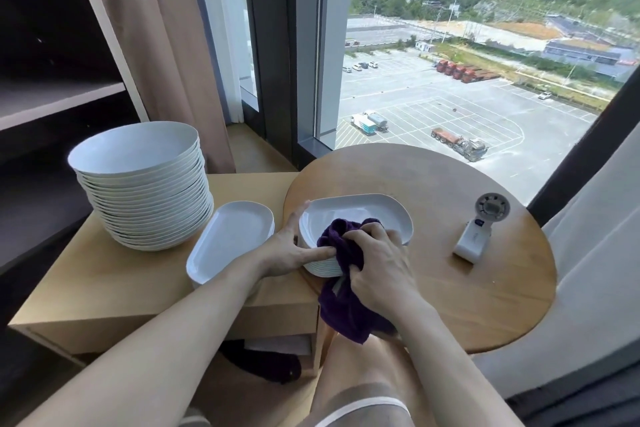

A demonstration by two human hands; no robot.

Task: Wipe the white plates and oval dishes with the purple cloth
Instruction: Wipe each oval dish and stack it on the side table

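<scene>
While the right hand (pixel 377 267) clenched its fingers (pixel 363 236) round the purple cloth (pixel 341 291), a bunched part of that cloth lay inside the top dish of the stack of white oval dishes (pixel 360 215), at the dish's near end. The rest of the cloth hung over the stack's near rim and down past the edge of the round worktop (pixel 433 288), on which the stack stood close to the left edge.

The left hand (pixel 294 250) rested against the left side of the same stack with its fingers straight and released. The index finger lay along the stacked rims with its tip touching the cloth, and the thumb rose beside the far-left rim of the top dish.

A rectangular worktop (pixel 104 288) adjoined the round one on the left and carried two further groups of ware. A second oval dish (pixel 230 239) stood just beside the left hand; whether more dishes lay under it could not be told. Behind it, and touching or nearly touching its far end, rose a tall stack of round deep plates (pixel 149 204), nested one inside another.

A white handheld fan (pixel 479 232) lay on the right part of the round worktop, well apart from the dishes. A dark shelf unit (pixel 52 97) and a brown curtain (pixel 166 45) stood behind the plates, and a window (pixel 485 62) looked out on a car park.
</scene>
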